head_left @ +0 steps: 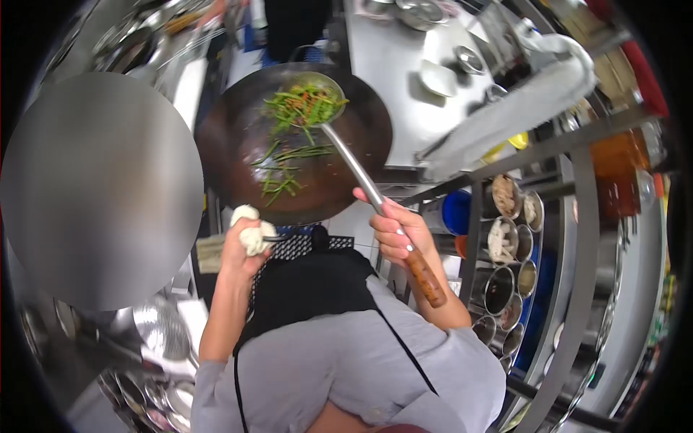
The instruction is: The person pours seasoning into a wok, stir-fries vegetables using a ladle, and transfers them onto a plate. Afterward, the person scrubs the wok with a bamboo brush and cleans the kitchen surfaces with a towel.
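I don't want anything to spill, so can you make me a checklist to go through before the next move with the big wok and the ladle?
1. Right hand around the ladle: ok, fingers closed on its handle.
2. Left hand holding the white cloth: ok, bunched in the fist.
3. Cloth wrapped round a handle of the wok: cannot tell, the bunched cloth hides it.
4. Ladle's bowl over the wok: ok, with a heap of green vegetables in it.
5. All the greens in the ladle: not ok, loose green strips lie in the wok.
6. Wok cool: cannot tell.
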A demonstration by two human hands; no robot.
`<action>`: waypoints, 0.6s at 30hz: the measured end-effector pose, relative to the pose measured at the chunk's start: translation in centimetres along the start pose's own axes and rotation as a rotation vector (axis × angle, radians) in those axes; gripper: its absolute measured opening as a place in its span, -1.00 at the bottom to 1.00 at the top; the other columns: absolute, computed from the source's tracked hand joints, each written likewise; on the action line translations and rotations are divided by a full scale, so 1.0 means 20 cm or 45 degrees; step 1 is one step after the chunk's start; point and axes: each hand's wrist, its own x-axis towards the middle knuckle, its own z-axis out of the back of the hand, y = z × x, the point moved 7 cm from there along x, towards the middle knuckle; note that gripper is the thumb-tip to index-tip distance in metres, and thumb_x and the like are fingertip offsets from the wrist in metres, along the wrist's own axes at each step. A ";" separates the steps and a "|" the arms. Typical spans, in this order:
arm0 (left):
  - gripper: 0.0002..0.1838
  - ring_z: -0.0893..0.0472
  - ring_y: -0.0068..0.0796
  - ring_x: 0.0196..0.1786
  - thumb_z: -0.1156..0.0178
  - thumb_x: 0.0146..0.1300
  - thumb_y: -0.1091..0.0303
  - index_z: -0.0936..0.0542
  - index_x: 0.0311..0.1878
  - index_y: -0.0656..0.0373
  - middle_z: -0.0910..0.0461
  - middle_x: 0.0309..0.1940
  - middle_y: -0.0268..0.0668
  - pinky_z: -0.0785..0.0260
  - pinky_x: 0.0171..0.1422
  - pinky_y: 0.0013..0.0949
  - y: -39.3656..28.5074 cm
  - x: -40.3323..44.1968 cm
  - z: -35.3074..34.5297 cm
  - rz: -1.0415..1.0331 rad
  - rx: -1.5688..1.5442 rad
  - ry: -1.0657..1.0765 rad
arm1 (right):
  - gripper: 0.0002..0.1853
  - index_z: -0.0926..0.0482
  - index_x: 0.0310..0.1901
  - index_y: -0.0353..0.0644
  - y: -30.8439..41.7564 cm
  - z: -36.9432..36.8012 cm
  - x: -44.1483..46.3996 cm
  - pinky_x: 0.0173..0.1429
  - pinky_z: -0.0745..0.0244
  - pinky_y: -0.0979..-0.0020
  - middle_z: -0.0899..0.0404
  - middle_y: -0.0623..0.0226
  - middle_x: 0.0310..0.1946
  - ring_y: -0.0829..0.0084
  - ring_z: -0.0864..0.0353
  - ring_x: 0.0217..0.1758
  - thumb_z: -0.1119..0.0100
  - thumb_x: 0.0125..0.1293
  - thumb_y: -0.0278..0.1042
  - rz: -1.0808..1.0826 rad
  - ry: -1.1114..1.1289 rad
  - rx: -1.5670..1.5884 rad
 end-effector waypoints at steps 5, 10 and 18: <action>-0.89 -0.58 -0.39 -0.55 -0.14 0.15 0.35 -0.48 -0.25 0.06 -0.57 -0.51 -0.29 -0.40 -0.67 -0.34 -0.08 0.22 -0.13 -0.015 -0.007 0.135 | -0.52 -0.13 0.44 -0.12 0.27 0.00 0.09 -0.70 -0.31 0.53 -0.28 0.48 -0.54 0.66 -0.24 -0.70 0.23 0.56 -0.26 0.242 0.240 0.026; -0.89 -0.57 -0.38 -0.56 -0.15 0.13 0.33 -0.48 -0.28 0.06 -0.56 -0.52 -0.29 -0.39 -0.67 -0.34 -0.15 0.37 -0.17 0.023 0.000 0.221 | -0.55 -0.21 0.40 -0.05 0.58 0.04 0.18 -0.68 -0.28 0.52 -0.28 0.51 -0.54 0.65 -0.22 -0.69 0.18 0.54 -0.19 0.564 0.231 -0.001; -0.93 -0.57 -0.36 -0.64 -0.13 0.11 0.30 -0.47 -0.36 0.02 -0.55 -0.58 -0.31 -0.42 -0.70 -0.30 -0.23 0.27 0.01 0.054 0.054 0.107 | -0.86 -0.38 -0.11 -0.05 1.18 0.46 0.41 -0.67 -0.29 0.47 -0.34 0.49 -0.61 0.59 -0.30 -0.71 -0.11 0.39 -0.30 1.230 -0.557 -0.429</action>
